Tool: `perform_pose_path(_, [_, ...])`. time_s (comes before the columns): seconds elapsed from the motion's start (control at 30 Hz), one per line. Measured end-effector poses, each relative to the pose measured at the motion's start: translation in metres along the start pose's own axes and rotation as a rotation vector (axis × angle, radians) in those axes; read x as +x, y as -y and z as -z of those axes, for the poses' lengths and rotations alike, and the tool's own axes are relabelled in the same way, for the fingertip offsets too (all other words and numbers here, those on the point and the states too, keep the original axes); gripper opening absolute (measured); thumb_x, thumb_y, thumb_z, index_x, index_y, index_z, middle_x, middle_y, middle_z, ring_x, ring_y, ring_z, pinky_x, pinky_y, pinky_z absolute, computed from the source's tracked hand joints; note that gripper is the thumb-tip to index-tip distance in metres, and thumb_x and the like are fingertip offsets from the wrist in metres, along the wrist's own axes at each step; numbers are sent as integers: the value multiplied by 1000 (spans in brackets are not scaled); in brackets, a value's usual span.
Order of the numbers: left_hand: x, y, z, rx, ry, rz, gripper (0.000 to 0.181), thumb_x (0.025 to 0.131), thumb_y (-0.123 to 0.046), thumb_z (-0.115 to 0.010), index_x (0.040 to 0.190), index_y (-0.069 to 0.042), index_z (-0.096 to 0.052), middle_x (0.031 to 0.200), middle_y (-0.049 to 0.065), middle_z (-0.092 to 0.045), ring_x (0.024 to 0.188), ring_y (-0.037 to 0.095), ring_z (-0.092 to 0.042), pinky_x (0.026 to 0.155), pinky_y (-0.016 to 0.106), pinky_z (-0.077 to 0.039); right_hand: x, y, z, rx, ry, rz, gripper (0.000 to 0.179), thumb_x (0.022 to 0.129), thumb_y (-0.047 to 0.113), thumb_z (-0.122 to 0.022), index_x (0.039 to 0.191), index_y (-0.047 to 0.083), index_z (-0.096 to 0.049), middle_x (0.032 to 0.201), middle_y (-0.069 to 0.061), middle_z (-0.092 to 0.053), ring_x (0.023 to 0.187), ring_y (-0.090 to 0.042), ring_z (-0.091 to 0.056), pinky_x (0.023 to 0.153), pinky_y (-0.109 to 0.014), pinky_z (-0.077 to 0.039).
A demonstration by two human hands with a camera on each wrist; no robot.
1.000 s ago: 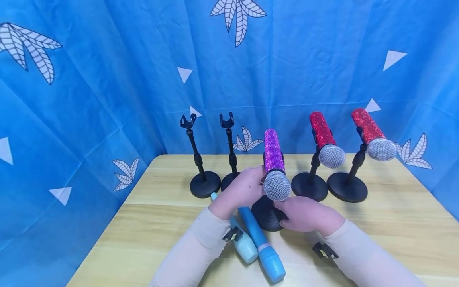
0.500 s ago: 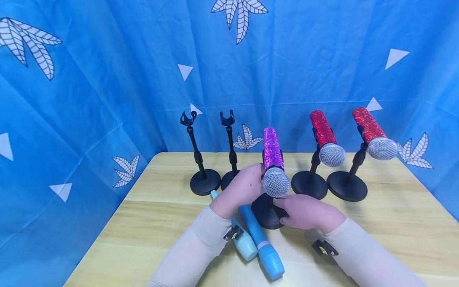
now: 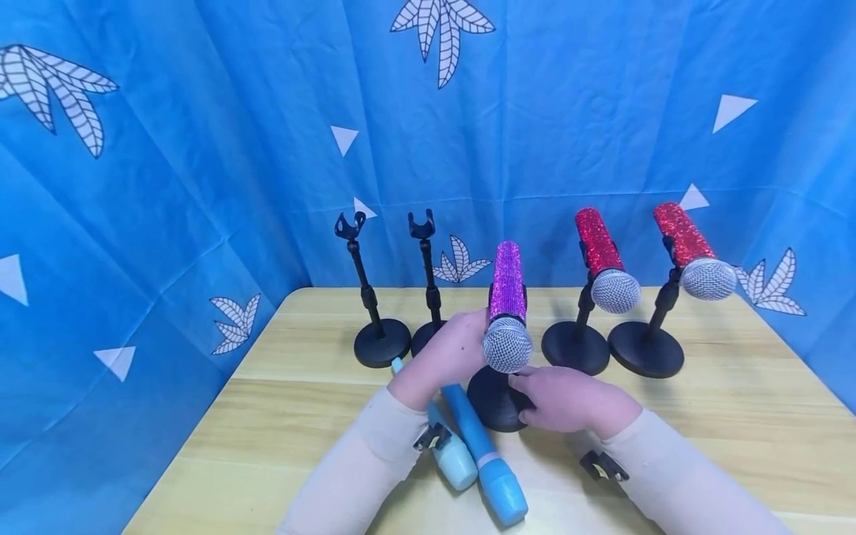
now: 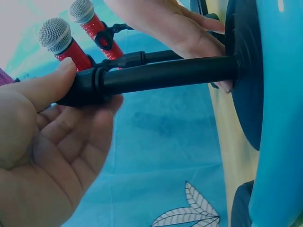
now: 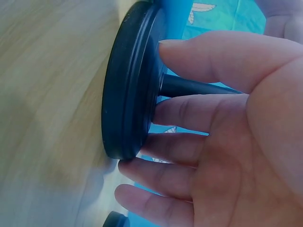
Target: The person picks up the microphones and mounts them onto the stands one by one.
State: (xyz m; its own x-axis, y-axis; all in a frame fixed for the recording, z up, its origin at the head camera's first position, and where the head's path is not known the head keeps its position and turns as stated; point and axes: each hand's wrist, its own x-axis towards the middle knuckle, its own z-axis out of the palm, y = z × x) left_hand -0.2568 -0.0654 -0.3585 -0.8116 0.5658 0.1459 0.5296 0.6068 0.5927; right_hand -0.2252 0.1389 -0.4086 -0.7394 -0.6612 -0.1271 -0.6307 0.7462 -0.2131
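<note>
A black microphone stand stands in the middle of the table, holding a glittery purple microphone whose silver mesh head tilts toward me. My left hand pinches the collar at the top of the pole between thumb and fingers, as the left wrist view shows. Low on the same stand, my right hand rests on the round base. Its thumb and index finger lie to either side of the pole's foot, fingers nearly straight. A blue microphone and a pale turquoise microphone lie below my left forearm.
Two stands with bare clips, one far left and one beside it, are at the back. On the right, two stands carry red glitter microphones, a nearer-middle one and an outer one. Blue curtain surrounds the wooden table.
The purple microphone's mesh head has swung slightly left. Both hands keep their places on the stand, and the other stands have not moved.
</note>
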Motion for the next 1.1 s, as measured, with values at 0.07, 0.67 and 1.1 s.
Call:
perform_pose_path(0.07, [-3,-3,1,44,9,23,27,102,-25,-63,128,-19,-65,108,-9,-71,101,7,-65,90,29,-53,-1,1,0,2,-3,13,54,87,20,-71,133,-4,-61,132,-17,-62,115,-32,-64,99,-48,-50])
perform_pose_path(0.67, [-38,9,-2,495,521,-87,61,98,-56,-59,142,-15,-60,145,1,-55,132,15,-52,109,33,-41,-15,18,8,-18,30,-57,63,85,25,-74,139,-3,-58,145,-18,-53,123,-33,-60,100,-48,-49])
perform_pose_path(1.1, [-48,6,-14,570,652,-34,83,90,-77,-50,150,-20,-50,158,-5,-39,142,19,-41,111,35,-39,-20,44,10,-105,43,-24,50,86,38,-75,124,6,-72,133,-13,-65,107,-30,-69,85,-43,-57])
